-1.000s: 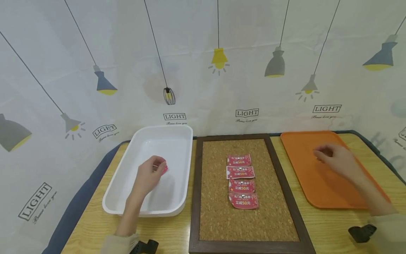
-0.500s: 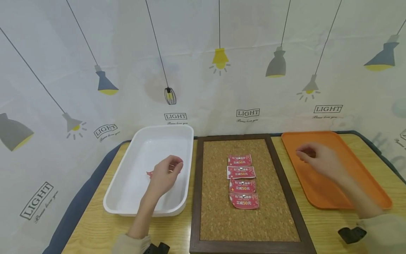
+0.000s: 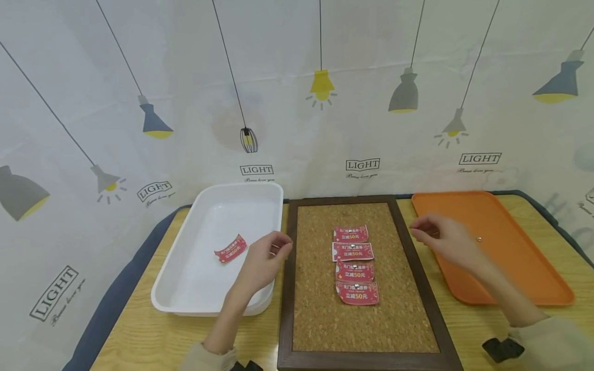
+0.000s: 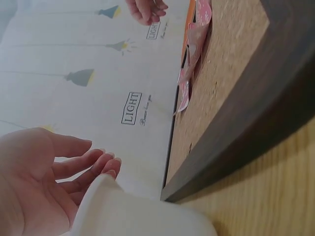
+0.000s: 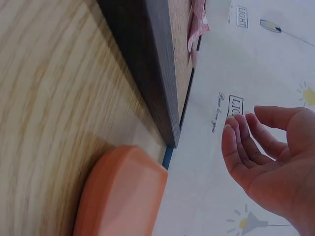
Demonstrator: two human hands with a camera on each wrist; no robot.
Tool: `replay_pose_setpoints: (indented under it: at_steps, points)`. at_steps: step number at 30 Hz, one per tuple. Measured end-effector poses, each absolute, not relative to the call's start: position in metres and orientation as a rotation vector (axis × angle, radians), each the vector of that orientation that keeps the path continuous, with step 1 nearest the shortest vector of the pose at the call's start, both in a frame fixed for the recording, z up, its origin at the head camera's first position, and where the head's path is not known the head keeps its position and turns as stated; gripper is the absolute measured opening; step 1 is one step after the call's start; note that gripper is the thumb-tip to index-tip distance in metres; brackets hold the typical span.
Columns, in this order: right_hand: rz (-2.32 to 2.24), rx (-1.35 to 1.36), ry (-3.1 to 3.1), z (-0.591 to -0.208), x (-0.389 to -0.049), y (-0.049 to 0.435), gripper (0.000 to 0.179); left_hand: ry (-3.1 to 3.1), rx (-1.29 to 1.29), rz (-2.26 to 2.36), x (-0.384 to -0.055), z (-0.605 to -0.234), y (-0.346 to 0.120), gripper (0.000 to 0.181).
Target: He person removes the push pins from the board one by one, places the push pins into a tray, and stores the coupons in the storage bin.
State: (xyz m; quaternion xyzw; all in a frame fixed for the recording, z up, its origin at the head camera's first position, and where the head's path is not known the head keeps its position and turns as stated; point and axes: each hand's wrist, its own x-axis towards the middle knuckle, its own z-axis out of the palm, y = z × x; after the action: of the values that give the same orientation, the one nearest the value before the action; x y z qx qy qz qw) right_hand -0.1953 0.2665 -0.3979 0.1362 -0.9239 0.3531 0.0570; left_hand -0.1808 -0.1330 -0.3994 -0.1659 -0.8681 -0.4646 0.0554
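Observation:
My left hand (image 3: 266,260) hovers over the right rim of the white basin (image 3: 183,293), fingers loosely bent with nothing between them. Inside that basin lies a curled pink coupon (image 3: 231,250). In the left wrist view, the same hand's fingers (image 4: 93,169) hang beside the basin's lip. My right hand (image 3: 438,239) is in the air between the corkboard (image 3: 366,330) and the orange tray (image 3: 501,283), also holding nothing. A tiny shiny pin-like piece (image 3: 479,239) sits on the tray. Several pink coupons (image 3: 355,273) form a column on the corkboard, each with a small shiny pin.
The corkboard's raised dark wooden frame (image 3: 290,309) stands between the basin and the tray. All three rest on a wooden table (image 3: 130,330). Behind it hangs a pale cloth (image 3: 278,103) printed with lamps.
My left hand has moved right, away from the pink coupon, which now shows fully in the basin. My right hand has moved left from above the tray, uncovering the tiny shiny piece.

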Motion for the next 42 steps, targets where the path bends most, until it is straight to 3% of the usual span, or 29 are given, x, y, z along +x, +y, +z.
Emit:
replay_pose_setpoints:
  at_steps: [18, 42]
  points:
    - [1.13, 0.634, -2.825, -0.408, -0.185, 0.221, 0.013, -2.739, -0.737, -1.38, -0.167, -0.413, -0.089, 0.015]
    - [1.369, 0.985, -2.85, -0.421, -0.175, 0.187, 0.008, -2.89, -0.739, -1.368, -0.164, -0.433, -0.063, 0.008]
